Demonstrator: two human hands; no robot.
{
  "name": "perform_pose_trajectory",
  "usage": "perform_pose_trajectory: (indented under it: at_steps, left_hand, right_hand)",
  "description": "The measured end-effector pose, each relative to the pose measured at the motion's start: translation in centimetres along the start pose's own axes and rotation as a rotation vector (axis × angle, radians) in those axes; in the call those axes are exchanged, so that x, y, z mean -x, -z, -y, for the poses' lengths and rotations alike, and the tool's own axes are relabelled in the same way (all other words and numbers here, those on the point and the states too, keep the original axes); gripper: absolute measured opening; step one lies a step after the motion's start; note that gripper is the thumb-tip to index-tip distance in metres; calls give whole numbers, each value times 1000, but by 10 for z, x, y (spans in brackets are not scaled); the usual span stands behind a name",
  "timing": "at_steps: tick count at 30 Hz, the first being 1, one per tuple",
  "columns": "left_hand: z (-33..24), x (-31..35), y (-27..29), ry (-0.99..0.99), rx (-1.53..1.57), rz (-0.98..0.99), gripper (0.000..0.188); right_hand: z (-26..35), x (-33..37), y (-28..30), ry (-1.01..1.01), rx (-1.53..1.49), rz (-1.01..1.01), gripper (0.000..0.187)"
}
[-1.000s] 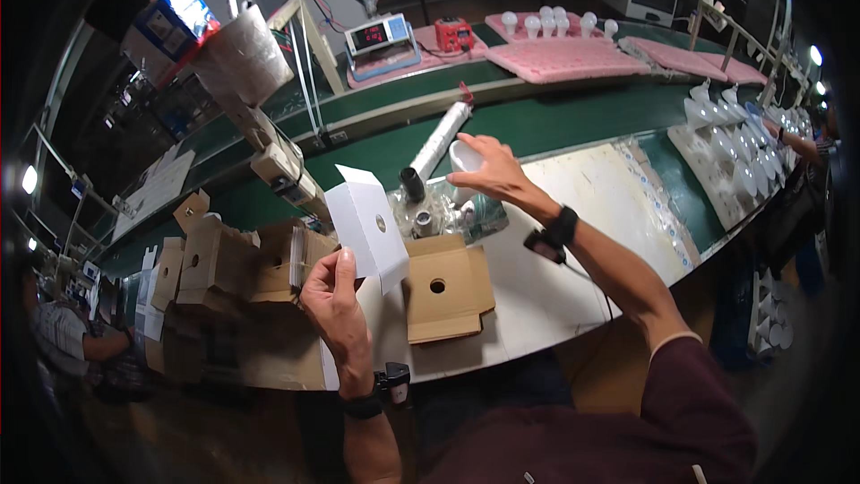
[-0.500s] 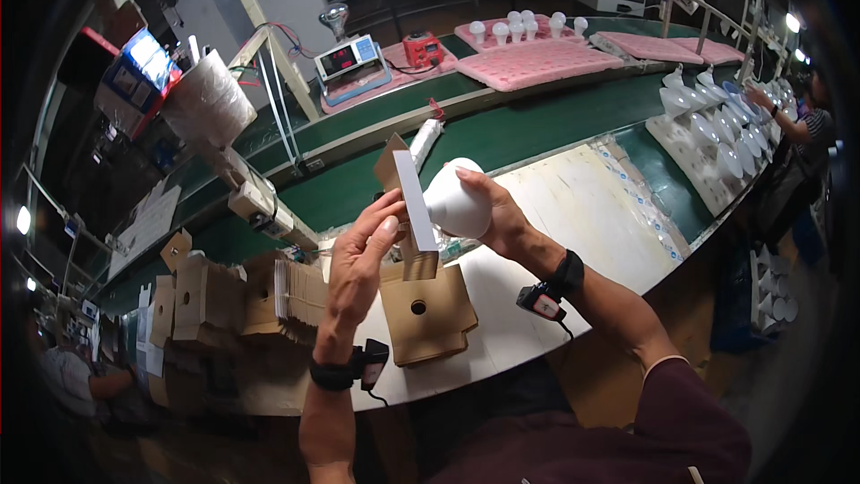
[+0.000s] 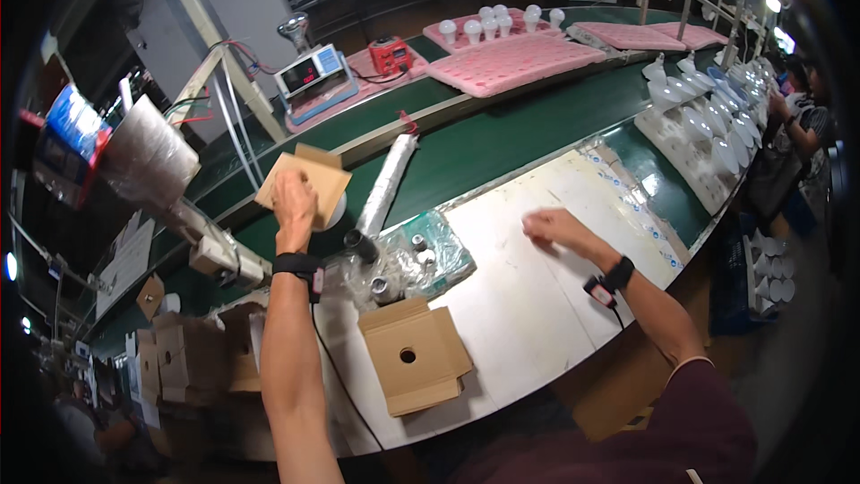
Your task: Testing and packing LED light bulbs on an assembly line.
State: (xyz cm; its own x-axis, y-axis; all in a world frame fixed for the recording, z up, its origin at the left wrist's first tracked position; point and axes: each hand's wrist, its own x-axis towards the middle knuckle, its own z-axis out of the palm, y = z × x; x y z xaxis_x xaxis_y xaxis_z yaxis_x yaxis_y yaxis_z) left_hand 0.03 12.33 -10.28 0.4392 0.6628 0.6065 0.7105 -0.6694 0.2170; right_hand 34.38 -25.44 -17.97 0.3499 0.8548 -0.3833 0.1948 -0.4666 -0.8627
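Note:
My left hand (image 3: pixel 294 202) is reached out over the green conveyor, its fingers closed at a folded brown cardboard insert (image 3: pixel 326 181). Below that insert shows part of a white bulb (image 3: pixel 337 211); its base is hidden by the hand and card. My right hand (image 3: pixel 557 229) hovers above the white work board (image 3: pixel 511 305), fingers partly curled, thumb apart, nothing visible in it. Between my arms lies a stack of flat cardboard inserts (image 3: pixel 417 376), each top flap plain and the uppermost having a round hole. Behind it, a plastic-wrapped fixture (image 3: pixel 430 255) has metal sockets.
A wrapped white tube (image 3: pixel 390 181) crosses the conveyor's near edge. Folded cardboard (image 3: pixel 193 354) stands at left. Further back are a meter with a display (image 3: pixel 313 73), a red device (image 3: pixel 391 56) and pink foam trays (image 3: pixel 515 63) with bulbs. Reflector bulbs (image 3: pixel 717 130) fill a tray at right, near co-workers.
My left hand has carried the insert and bulb away to the far left, over the conveyor. My right hand has let go of the bulb and moved right.

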Motion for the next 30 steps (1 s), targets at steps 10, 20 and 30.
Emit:
perform_pose_trajectory:
  at_steps: [10, 20, 30]
  left_hand:
    - [20, 5, 1, 84, -84, 188, 30]
    - [-165, 152, 158, -235, 428, 197, 32]
    - [-123, 391, 154, 314, 338, -303, 19]
  right_hand:
    - [-80, 118, -11, 406, -11, -460, 18]
    - [-100, 114, -14, 583, 128, -609, 13]
    - [-147, 69, -3, 532, 185, -568, 22]
